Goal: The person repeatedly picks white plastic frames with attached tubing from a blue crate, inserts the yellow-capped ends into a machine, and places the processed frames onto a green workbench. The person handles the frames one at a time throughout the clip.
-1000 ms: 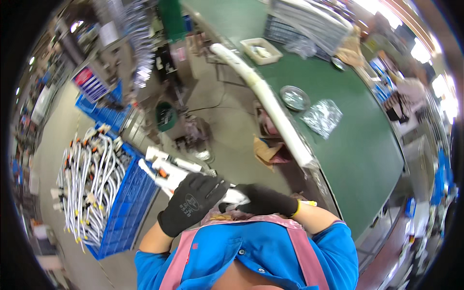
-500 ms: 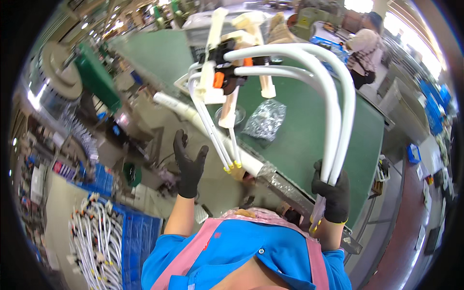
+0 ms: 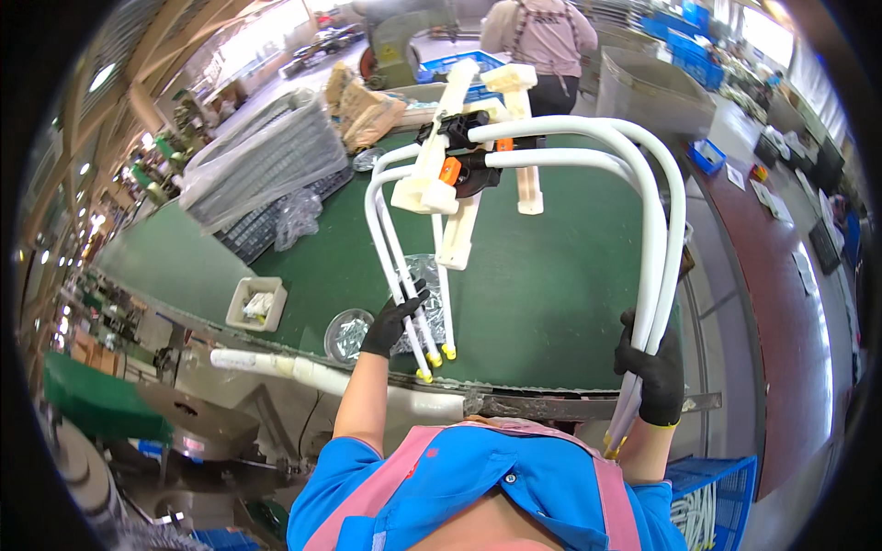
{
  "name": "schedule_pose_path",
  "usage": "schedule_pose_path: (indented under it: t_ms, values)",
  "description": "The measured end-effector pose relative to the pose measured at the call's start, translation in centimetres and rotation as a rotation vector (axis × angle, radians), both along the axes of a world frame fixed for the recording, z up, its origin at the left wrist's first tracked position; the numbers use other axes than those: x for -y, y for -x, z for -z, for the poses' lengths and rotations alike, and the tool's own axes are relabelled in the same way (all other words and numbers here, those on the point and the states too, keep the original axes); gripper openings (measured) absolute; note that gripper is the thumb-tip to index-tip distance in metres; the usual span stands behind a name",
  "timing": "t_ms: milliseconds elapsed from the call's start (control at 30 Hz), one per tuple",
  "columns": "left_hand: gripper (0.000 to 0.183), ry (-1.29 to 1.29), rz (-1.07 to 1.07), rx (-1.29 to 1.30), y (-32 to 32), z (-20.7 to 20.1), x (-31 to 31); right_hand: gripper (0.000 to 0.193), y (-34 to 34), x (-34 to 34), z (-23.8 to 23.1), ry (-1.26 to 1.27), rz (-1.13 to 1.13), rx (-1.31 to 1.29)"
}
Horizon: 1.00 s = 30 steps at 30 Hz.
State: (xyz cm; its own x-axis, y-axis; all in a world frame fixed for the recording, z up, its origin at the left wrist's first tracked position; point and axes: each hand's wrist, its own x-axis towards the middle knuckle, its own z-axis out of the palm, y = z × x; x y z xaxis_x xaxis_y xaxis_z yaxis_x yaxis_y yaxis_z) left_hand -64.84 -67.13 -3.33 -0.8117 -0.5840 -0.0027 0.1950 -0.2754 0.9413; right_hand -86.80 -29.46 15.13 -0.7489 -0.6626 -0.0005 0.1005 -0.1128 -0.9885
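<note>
I hold up a frame of bent white tubes (image 3: 650, 239) over the green table. Its tubes meet at a black joint (image 3: 475, 174) with orange parts, and cream plastic arms (image 3: 427, 190) stick out around that joint. My right hand (image 3: 654, 372), black-gloved, is wrapped round the bundled tubes at the right, above their yellow tips. At the left, my gloved left hand (image 3: 390, 326) closes on the thinner tube legs (image 3: 390, 253), whose yellow end caps (image 3: 435, 359) hang below it. The tubes partly hide its fingers.
On the green table (image 3: 560, 303) lie a clear bag of small parts (image 3: 424, 274), a round metal dish (image 3: 347, 336) and a white bin (image 3: 256, 304). Plastic-wrapped stock (image 3: 266, 161) stands farther back. Blue crate (image 3: 712, 500) at lower right; a person (image 3: 542, 41) stands beyond the table.
My left hand, empty and spread apart before, has come onto the left tube legs. My right hand keeps its hold. The view has turned right, and the frame is now over the table.
</note>
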Motion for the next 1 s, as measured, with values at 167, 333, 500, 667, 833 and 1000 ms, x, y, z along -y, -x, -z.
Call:
schedule_pose_path:
  t_ms: [167,333,500,667,833,1000]
  values:
    - [0.071,-0.285,0.330,-0.129,5.0,1.6,3.7,0.046,1.3,1.9,0.4,-0.077,0.099,-0.019]
    - [0.065,-0.070,0.325,0.125,7.5,1.5,5.4,0.047,3.2,3.9,0.4,-0.139,0.245,-0.084]
    - [0.063,-0.286,0.295,-0.138,8.1,0.5,5.0,0.047,8.8,6.3,1.4,-0.204,0.189,-0.175]
    - [0.063,0.013,-0.036,-0.086,7.0,-5.1,6.1,0.041,17.2,14.2,2.5,-0.164,0.084,-0.378]
    - [0.052,0.474,-0.443,-0.040,7.0,-15.5,10.8,0.052,24.1,28.8,-1.2,-0.134,0.398,-1.221]
    - [0.064,0.886,-0.799,0.017,13.0,-22.4,16.0,0.054,22.4,29.0,4.7,-0.059,0.339,-1.330]
